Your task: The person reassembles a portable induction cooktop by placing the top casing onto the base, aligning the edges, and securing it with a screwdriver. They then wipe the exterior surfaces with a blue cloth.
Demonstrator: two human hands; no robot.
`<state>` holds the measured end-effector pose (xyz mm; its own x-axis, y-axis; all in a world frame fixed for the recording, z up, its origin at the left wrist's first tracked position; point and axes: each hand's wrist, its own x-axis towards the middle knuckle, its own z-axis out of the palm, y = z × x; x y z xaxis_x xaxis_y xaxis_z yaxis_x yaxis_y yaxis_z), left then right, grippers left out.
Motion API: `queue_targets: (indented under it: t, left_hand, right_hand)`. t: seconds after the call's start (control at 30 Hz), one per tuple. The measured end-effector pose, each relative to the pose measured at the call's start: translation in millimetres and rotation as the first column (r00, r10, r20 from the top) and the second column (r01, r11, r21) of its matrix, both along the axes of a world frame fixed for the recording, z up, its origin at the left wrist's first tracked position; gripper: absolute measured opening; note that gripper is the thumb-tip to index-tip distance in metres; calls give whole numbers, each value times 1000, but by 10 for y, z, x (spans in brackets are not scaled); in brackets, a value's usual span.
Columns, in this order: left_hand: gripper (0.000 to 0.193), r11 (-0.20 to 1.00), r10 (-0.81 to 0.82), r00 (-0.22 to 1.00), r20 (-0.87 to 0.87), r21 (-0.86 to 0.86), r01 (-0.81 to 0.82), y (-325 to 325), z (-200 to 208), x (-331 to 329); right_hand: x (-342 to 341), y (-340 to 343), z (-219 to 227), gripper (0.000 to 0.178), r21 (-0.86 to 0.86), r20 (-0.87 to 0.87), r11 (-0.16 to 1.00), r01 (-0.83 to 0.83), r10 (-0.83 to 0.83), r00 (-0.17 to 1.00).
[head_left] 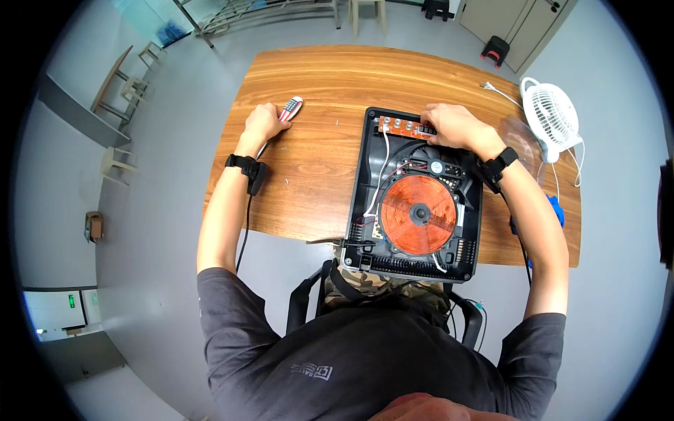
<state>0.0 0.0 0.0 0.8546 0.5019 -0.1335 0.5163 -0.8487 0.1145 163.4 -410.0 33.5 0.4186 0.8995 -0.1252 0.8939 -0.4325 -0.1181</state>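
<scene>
On my lap and against the table edge lies an opened induction cooker (360,203), its black shell showing a round copper coil (404,203). Along its far edge runs an orange circuit board (386,127) with several buttons and a small display. My right hand (453,126) has its fingers curled over this board's right end; its fingertips are partly hidden. Over the table to the left, my left hand (265,123) is closed around a screwdriver (291,107) with a flag-patterned handle. A thin dark shaft shows below that hand.
Small screws (286,181) lie scattered on the wooden table (309,77). A white fan (551,112) with its cord stands at the right edge, near a clear plastic piece (518,137) and a blue item (554,210). A dark power cord (323,242) leaves the cooker's left side.
</scene>
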Motion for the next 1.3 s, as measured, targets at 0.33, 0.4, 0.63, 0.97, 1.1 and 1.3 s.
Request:
queue_targets:
  t: [0.33,0.4,0.63,0.97,1.1,1.3]
  left_hand:
    - [34,997,-17,998,56,70,13,18,-3,-50]
    - [34,997,-15,998,57,70,11,36,-54,-36]
    - [35,997,-32,996,88,70,26,-27,-61,-36]
    - [33,994,-51,997,51,97,46,16,-114,7]
    - [35,996,-35,997,65,88,29,-5,-89,-22]
    - [39,998,-27,998,55,55,24,-18,-46,-62]
  right_hand:
    - [-163,136,99,40,130,7,991,-25,24,1000]
    - [-197,225,66,40,198,30,978,-72,68,997]
    - [-267,562,-139,30,287,21,956,-66,63,998]
    - [-217,603,-130,29,267,12,962,-62,61,998]
    - [-206,664,-187,26,275,35,957,-96,90,995]
    - [-267,665,-195,25,287,20,956,-64,61,998]
